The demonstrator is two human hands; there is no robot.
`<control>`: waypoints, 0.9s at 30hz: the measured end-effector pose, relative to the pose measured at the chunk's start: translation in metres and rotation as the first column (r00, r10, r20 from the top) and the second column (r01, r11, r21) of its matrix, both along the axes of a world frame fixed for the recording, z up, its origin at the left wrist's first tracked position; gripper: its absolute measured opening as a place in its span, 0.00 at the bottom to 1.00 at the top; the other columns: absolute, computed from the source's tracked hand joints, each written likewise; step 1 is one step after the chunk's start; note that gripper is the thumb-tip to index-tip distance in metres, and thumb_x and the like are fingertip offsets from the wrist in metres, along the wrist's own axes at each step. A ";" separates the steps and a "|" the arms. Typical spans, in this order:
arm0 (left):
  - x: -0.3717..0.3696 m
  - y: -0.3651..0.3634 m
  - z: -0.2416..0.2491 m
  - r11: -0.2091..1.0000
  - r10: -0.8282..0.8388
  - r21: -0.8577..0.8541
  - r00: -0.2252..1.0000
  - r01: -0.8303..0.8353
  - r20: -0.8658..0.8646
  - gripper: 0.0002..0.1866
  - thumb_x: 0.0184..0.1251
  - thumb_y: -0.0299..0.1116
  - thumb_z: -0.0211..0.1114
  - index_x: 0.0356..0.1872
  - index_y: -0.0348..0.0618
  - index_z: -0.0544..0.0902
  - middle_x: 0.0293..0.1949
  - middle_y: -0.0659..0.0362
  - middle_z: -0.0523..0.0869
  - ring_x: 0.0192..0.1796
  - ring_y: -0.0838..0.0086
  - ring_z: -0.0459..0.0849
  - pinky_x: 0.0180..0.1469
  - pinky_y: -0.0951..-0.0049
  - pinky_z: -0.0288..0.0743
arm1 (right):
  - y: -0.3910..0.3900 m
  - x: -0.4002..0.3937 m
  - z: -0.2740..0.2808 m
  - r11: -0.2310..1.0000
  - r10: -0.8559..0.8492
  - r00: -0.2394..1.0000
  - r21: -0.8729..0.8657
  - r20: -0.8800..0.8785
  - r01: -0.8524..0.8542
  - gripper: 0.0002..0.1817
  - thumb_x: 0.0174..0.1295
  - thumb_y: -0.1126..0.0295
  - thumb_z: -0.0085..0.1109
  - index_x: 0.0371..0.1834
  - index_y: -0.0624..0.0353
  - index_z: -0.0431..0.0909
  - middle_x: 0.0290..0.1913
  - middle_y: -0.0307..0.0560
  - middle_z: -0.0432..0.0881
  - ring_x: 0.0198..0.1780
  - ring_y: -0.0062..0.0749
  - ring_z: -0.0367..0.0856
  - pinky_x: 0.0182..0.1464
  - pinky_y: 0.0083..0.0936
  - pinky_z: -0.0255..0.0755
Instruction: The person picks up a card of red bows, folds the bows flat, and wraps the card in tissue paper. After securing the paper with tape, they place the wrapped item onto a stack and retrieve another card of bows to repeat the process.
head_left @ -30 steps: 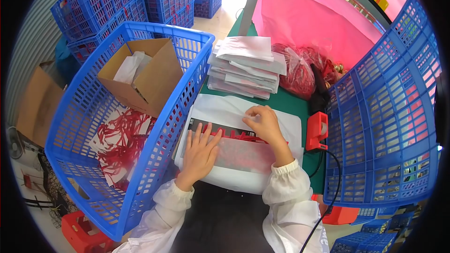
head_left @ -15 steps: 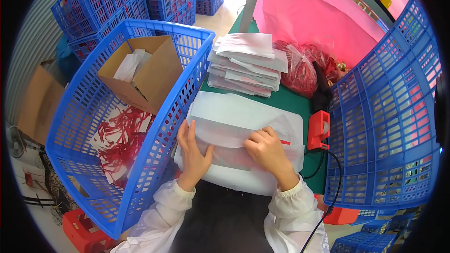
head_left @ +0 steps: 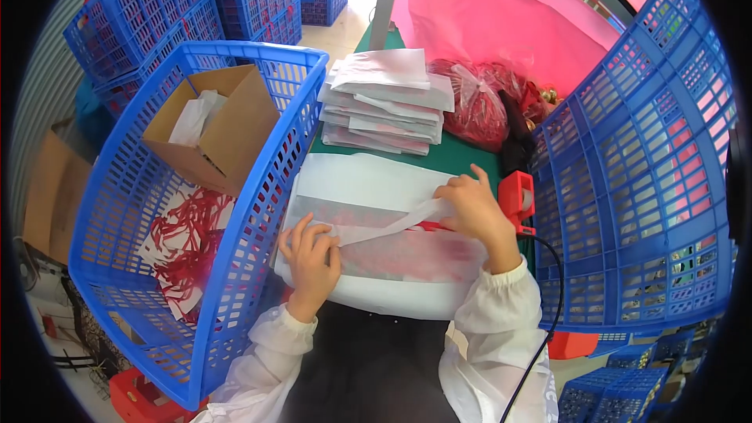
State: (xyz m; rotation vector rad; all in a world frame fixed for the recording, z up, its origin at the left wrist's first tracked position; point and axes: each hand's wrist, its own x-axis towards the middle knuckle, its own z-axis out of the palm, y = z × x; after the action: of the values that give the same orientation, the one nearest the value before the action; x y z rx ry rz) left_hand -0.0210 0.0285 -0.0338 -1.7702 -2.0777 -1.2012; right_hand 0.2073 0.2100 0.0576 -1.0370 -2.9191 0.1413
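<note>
On a white padded surface (head_left: 352, 172) in front of me lies a flat bundle (head_left: 407, 254) in translucent white wrapping, with red showing through. A narrow white strip of the wrapping (head_left: 392, 227) runs across it, raised towards the right. My right hand (head_left: 476, 207) pinches the strip's right end, its index finger pointing up. Under that hand a thin red piece (head_left: 431, 225) shows. My left hand (head_left: 312, 254) rests on the left end of the wrapping, fingers spread and slightly bent.
Behind is a stack of white packets (head_left: 384, 102) beside a clear bag of red items (head_left: 474, 113). A red tape dispenser (head_left: 516, 200) stands at right, near a large blue crate (head_left: 627, 188). At left, another blue crate (head_left: 262, 243) holds a cardboard box (head_left: 227, 137) and red ribbons (head_left: 188, 235).
My right hand has moved right and up with the strip's end. The broad upper sheet now shows as a narrow strip, baring more of the bundle. My left hand has shifted slightly down.
</note>
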 end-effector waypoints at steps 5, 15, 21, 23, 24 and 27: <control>-0.001 0.001 0.000 1.000 -0.015 0.010 1.000 0.015 0.010 0.06 0.49 0.21 0.65 0.28 0.44 0.79 0.42 0.60 0.81 0.59 0.59 0.76 0.61 0.55 0.57 | 0.028 0.037 0.002 0.989 -0.100 0.995 -0.106 0.027 0.102 0.15 0.40 0.69 0.72 0.34 0.57 0.84 0.34 0.49 0.84 0.44 0.47 0.81 0.55 0.39 0.69; 0.001 0.004 0.000 0.998 -0.052 0.047 0.997 0.049 0.060 0.08 0.47 0.18 0.65 0.28 0.41 0.77 0.41 0.55 0.80 0.53 0.57 0.77 0.55 0.58 0.64 | 0.000 0.083 0.005 0.917 -0.287 0.935 0.222 -0.207 0.331 0.05 0.43 0.80 0.63 0.24 0.58 0.79 0.25 0.48 0.79 0.32 0.46 0.78 0.38 0.37 0.68; 0.000 0.004 -0.001 0.997 -0.062 0.049 0.997 0.060 0.049 0.08 0.48 0.19 0.65 0.28 0.42 0.75 0.41 0.55 0.80 0.52 0.56 0.78 0.53 0.58 0.66 | -0.027 0.093 0.004 0.901 -0.338 0.907 0.191 -0.252 0.389 0.14 0.46 0.80 0.65 0.37 0.56 0.79 0.35 0.45 0.80 0.37 0.45 0.78 0.39 0.36 0.68; 0.000 0.004 -0.002 0.996 -0.072 0.051 0.996 0.070 0.051 0.08 0.48 0.18 0.65 0.28 0.41 0.75 0.41 0.55 0.80 0.52 0.56 0.78 0.53 0.58 0.66 | -0.031 0.082 0.004 0.910 -0.347 0.880 0.112 -0.324 0.400 0.17 0.46 0.80 0.65 0.41 0.54 0.78 0.38 0.44 0.80 0.39 0.45 0.78 0.41 0.36 0.69; 0.000 0.005 -0.002 0.996 -0.076 0.055 0.996 0.073 0.053 0.08 0.48 0.18 0.65 0.28 0.41 0.75 0.41 0.55 0.80 0.52 0.56 0.78 0.53 0.58 0.66 | -0.032 0.075 0.004 0.913 -0.350 0.865 0.074 -0.359 0.400 0.19 0.46 0.81 0.65 0.44 0.54 0.78 0.39 0.44 0.79 0.40 0.45 0.78 0.42 0.36 0.70; 0.000 0.003 -0.001 0.995 -0.078 0.057 0.996 0.076 0.042 0.09 0.48 0.18 0.65 0.28 0.41 0.75 0.41 0.55 0.79 0.52 0.55 0.77 0.53 0.58 0.67 | -0.021 0.079 -0.018 0.927 -0.280 0.868 0.118 -0.410 0.355 0.16 0.43 0.82 0.65 0.38 0.56 0.82 0.32 0.44 0.79 0.40 0.47 0.79 0.43 0.35 0.72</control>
State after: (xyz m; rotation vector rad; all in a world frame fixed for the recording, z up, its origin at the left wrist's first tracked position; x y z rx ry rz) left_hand -0.0210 0.0319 -0.0351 -1.8306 -1.9959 -1.3171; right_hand 0.2863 0.1893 0.0398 -1.2730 -2.3222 0.0458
